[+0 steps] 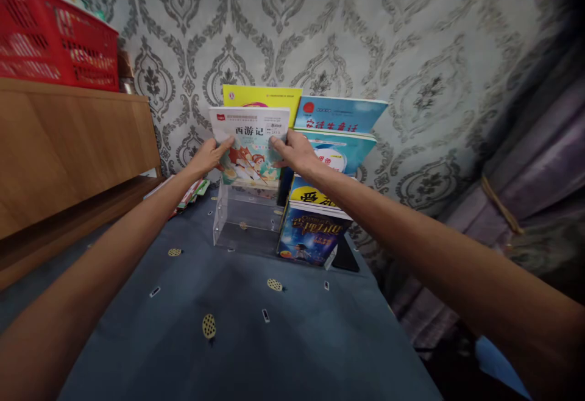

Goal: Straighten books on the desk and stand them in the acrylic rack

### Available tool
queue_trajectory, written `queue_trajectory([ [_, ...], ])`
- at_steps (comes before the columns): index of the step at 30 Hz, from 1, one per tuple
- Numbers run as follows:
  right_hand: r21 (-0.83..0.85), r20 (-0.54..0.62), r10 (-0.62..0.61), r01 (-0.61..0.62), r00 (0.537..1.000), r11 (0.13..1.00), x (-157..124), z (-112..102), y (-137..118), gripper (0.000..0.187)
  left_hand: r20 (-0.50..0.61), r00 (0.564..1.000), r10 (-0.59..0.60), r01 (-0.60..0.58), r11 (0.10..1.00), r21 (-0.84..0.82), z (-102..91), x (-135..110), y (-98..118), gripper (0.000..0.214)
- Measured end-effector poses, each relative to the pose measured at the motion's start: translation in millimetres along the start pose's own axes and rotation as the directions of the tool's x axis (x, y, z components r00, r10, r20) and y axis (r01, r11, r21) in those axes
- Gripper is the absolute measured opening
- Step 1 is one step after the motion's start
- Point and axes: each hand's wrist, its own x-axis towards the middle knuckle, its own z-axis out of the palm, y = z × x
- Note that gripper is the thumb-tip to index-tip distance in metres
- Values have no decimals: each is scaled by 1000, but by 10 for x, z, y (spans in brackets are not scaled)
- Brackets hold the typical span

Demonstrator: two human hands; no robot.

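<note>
— What carries it all?

— A desk (256,340) under a blue cloth. A wooden cabinet (68,145) runs along its left edge with a red basket (55,41) on top, and a curtain (539,163) hangs past the right edge.

— And at the far edge?

— A clear rack (242,218), stepped in tiers. Its right half is full: two blue books (340,114) high up and a dark book (311,233) at the bottom. The left half has a yellow book (262,96) at the back and bare tiers below it.

— Where is the storybook?

— The storybook (250,145) is upright, just in front of the yellow one, above the rack's bare left tiers. The left hand (208,156) pinches its left edge and the right hand (295,150) its right edge. Each grip is pressed onto the cover, thumb in front.

— Which step is that, to your eye?

— Seating it in a tier, I'd judge. Lowering it calls for keeping it level and finding the slot behind the clear lip.

— Anything unclear?

— Its bottom edge blurs into the plastic, so I cannot tell if it rests there. The fingers behind are hidden, and loose books at the cabinet's foot are hard to make out.
</note>
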Motion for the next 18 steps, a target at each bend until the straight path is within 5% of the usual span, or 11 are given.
queue_trajectory([
  [6, -101, -31, 63, -66, 998, 993, -78, -34, -17, 17, 25, 998, -50, 50, 999, -10, 130, -29, -134, 57],
  [13, -142, -16, -178, 174, 984, 974, -241, -146, -146, 28, 20, 999, -34, 32, 997, 65, 261, -146, -310, 55],
  [18, -257, 18, -311, 305, 950, 917, -427, -116, -186, 38, -163, 985, 63, -4, 941, 340, 222, -202, -213, 42],
])
